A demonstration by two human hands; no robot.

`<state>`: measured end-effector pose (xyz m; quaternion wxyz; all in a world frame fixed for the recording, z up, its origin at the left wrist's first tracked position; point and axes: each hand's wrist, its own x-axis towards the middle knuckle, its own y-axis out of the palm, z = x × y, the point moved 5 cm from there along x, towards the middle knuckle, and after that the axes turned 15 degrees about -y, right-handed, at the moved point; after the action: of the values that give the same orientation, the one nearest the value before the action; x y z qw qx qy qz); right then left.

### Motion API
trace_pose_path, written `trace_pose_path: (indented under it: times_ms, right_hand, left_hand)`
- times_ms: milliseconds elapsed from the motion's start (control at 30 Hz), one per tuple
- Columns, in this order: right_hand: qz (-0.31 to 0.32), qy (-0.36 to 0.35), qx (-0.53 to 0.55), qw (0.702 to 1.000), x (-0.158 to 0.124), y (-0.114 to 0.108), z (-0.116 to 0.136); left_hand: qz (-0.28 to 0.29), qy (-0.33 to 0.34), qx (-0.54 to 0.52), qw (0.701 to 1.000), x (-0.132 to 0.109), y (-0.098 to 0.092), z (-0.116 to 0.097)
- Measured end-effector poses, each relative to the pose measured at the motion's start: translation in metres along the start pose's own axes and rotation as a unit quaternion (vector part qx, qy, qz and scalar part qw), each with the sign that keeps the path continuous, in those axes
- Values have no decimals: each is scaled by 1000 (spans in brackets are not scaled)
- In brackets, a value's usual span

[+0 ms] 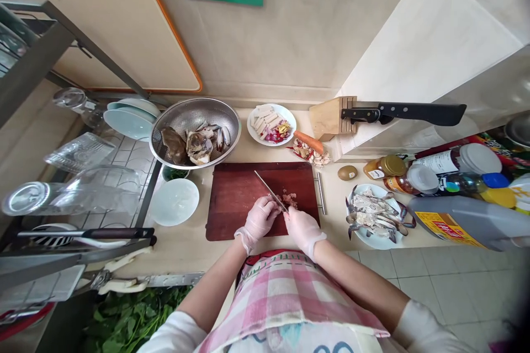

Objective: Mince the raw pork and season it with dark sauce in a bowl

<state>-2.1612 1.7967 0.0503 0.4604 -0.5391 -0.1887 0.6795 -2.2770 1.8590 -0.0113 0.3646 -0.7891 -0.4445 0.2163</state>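
Note:
My right hand [302, 227], in a clear plastic glove, is wrapped round the handle of a kitchen knife [265, 185]. Its blade slants up and to the left above a dark red-brown cutting board [229, 198]. Close beside the blade is my left hand [260, 219], gloved too, with its fingers curled together; whatever they hold is hidden. Small pinkish chopped bits, probably meat [291, 198], lie on the board just right of the blade.
A steel colander [155, 146] with shellfish stands behind left, near a white bowl [174, 202]. Behind the board are a plate [251, 131] of cut ingredients, a carrot [308, 142] and a knife block [327, 116]. Crab pieces [375, 212] and bottles [455, 220] stand right; a dish rack [141, 193] left.

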Motion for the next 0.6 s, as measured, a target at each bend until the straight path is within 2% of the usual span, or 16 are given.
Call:
trace_pose_path:
  times_ms: [167,300,467,600]
  right_hand:
    - [10,8,11,1000,-6,0,-2]
    - [-4,-2,-8,1000,3,0,1]
    - [20,-5,4,1000,5,3,-3]
    - [-25,-1,-5,1000,11,10,-5]
  left_hand:
    - [-24,-22,-18,999,-5,-2,2]
    - [-19,-4,-15,1000,-4,-1,0]
    - [-20,0,-25,999,-4,-3,2]
    - [-11,4,-11,1000,-6,-3,4]
